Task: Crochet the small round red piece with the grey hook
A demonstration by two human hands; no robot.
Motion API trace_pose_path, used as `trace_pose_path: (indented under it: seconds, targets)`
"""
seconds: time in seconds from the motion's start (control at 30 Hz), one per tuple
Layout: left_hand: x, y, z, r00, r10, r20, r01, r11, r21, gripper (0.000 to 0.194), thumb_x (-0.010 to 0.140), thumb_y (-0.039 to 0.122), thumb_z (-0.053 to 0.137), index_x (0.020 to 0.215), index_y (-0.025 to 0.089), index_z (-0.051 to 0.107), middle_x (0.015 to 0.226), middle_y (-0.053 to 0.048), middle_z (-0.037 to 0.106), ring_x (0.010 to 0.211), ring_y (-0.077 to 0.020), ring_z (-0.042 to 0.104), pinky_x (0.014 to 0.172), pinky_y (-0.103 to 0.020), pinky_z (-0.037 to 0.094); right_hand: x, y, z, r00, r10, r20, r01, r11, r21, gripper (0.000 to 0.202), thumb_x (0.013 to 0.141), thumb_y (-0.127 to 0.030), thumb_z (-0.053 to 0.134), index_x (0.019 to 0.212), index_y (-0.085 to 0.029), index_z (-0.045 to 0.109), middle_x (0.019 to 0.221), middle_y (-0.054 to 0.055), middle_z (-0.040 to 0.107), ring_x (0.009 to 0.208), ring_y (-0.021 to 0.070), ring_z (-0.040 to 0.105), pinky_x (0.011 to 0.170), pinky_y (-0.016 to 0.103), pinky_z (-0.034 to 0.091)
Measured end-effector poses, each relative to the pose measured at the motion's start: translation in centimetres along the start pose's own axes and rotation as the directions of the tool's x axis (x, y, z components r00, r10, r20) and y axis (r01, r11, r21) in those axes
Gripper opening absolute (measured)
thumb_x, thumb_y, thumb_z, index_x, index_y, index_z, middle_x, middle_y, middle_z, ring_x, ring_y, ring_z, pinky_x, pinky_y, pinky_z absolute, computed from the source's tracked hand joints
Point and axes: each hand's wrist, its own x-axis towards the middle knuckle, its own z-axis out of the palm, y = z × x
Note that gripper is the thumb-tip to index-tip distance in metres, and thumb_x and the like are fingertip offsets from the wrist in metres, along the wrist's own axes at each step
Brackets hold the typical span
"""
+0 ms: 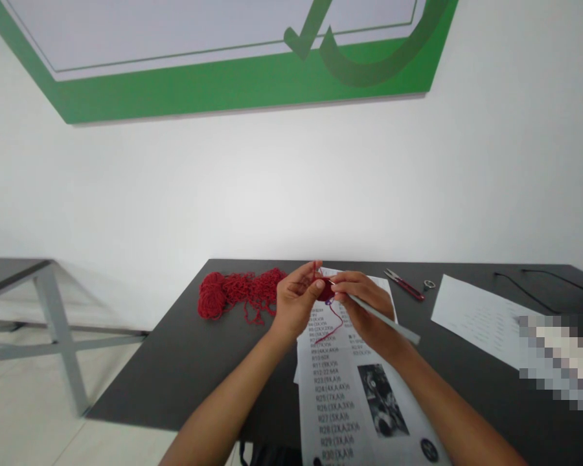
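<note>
Fingers of the left hand pinch a small dark-red crocheted piece, and those of the right hand grasp a grey-handled hook, its tip at the piece. Left of the fingers lies red yarn; beneath them a printed sheet is partly hidden by hands, forearms and a loose strand. Right of them lie red-handled snips, a small ring and, farther off, another paper.
</note>
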Motion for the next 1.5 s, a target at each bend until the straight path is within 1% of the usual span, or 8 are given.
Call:
trace_pose_path:
  seconds: [0.3, 0.47, 0.63, 0.8, 1.17, 1.27, 1.37, 1.5]
  targets:
    - [0.7, -0.2, -1.5, 0.95, 0.294, 0.106, -0.312, 0.875, 0.371, 0.037, 0.085, 0.031, 0.081, 0.119, 0.017, 0.078, 0.079, -0.003, 0.074, 0.067, -0.0136, 0.066, 0.064, -0.027, 0.056, 0.1, 0.7, -0.1, 0.996, 0.029, 0.082, -0.022, 0.996, -0.083, 0.007, 0.097, -0.029, 0.066, 0.097, -0.031, 0.072, 0.112, 0.003, 0.082, 0.107, 0.0252, 0.074, 0.098, 0.05, 0.058]
    - [0.8, 0.2, -1.5, 0.928, 0.362, 0.084, -0.353, 0.788, 0.504, 0.025, 0.087, 0.023, 0.075, 0.111, 0.019, 0.08, 0.081, -0.002, 0.074, 0.069, -0.0139, 0.068, 0.065, -0.025, 0.057, -1.1, 0.4, 0.5, 0.972, 0.218, 0.087, -0.213, 0.975, -0.063, 0.018, 0.099, -0.04, 0.063, 0.112, -0.032, 0.073, 0.127, 0.003, 0.078, 0.139, 0.0294, 0.058, 0.113, 0.056, 0.049]
    - [0.7, 0.5, -1.4, 0.922, 0.373, 0.109, -0.365, 0.738, 0.568, 0.022, 0.085, 0.016, 0.073, 0.106, 0.02, 0.081, 0.08, -0.002, 0.074, 0.07, -0.0136, 0.069, 0.067, -0.025, 0.056, -0.8, 0.3, 1.1, 0.876, 0.479, 0.064, -0.469, 0.811, 0.348, 0.026, 0.098, -0.05, 0.062, 0.098, -0.027, 0.074, 0.112, 0.008, 0.082, 0.118, 0.0313, 0.071, 0.102, 0.053, 0.055]
    - [0.2, 0.3, -1.1, 0.915, 0.364, 0.175, -0.397, 0.735, 0.549, 0.022, 0.085, 0.016, 0.075, 0.106, 0.018, 0.08, 0.081, -0.003, 0.077, 0.069, -0.0138, 0.071, 0.064, -0.023, 0.057, -0.1, 1.4, 1.6, 0.837, 0.529, 0.137, -0.465, 0.556, 0.689, 0.03, 0.091, -0.051, 0.071, 0.078, -0.025, 0.069, 0.09, 0.004, 0.079, 0.086, 0.024, 0.074, 0.083, 0.044, 0.061]
    - [0.3, -0.4, -1.3, 0.805, 0.483, 0.344, -0.59, 0.589, 0.552, 0.03, 0.091, 0.016, 0.072, 0.12, 0.02, 0.078, 0.089, -0.007, 0.08, 0.075, -0.0151, 0.072, 0.069, -0.026, 0.06, -0.5, 1.0, 1.2, 0.971, 0.24, -0.004, -0.239, 0.967, 0.085, 0.02, 0.101, -0.037, 0.062, 0.1, -0.028, 0.079, 0.109, 0.006, 0.075, 0.103, 0.0226, 0.072, 0.089, 0.038, 0.062]
    - [0.0, -0.8, -1.0, 0.886, 0.392, 0.248, -0.463, 0.724, 0.512, 0.03, 0.089, 0.021, 0.075, 0.119, 0.02, 0.079, 0.095, -0.009, 0.082, 0.077, -0.0169, 0.074, 0.069, -0.027, 0.061, -1.1, 1.3, 1.5, 0.994, 0.096, -0.059, -0.104, 0.984, -0.142, 0.018, 0.101, -0.029, 0.06, 0.106, -0.029, 0.078, 0.111, 0.006, 0.073, 0.101, 0.0216, 0.073, 0.085, 0.036, 0.064]
    - [-0.4, -1.1, -0.5, 0.99, 0.102, 0.098, -0.13, 0.933, 0.337, 0.041, 0.083, 0.035, 0.082, 0.12, 0.017, 0.079, 0.092, -0.009, 0.082, 0.074, -0.018, 0.073, 0.067, -0.028, 0.06, -1.7, 1.7, 1.6, 0.997, -0.057, -0.048, 0.041, 0.96, -0.276, 0.024, 0.1, -0.022, 0.061, 0.118, -0.03, 0.075, 0.115, 0.007, 0.072, 0.102, 0.0218, 0.073, 0.085, 0.036, 0.065]
    - [-0.5, -0.8, 0.0, 0.994, -0.105, 0.017, 0.104, 0.994, 0.026, 0.047, 0.078, 0.049, 0.085, 0.111, 0.016, 0.081, 0.085, -0.008, 0.079, 0.071, -0.0152, 0.07, 0.067, -0.026, 0.058, -1.4, 0.9, 1.3, 0.996, -0.071, -0.046, 0.06, 0.974, -0.217, 0.021, 0.099, -0.021, 0.063, 0.113, -0.029, 0.076, 0.109, 0.006, 0.073, 0.096, 0.0201, 0.074, 0.081, 0.033, 0.064]
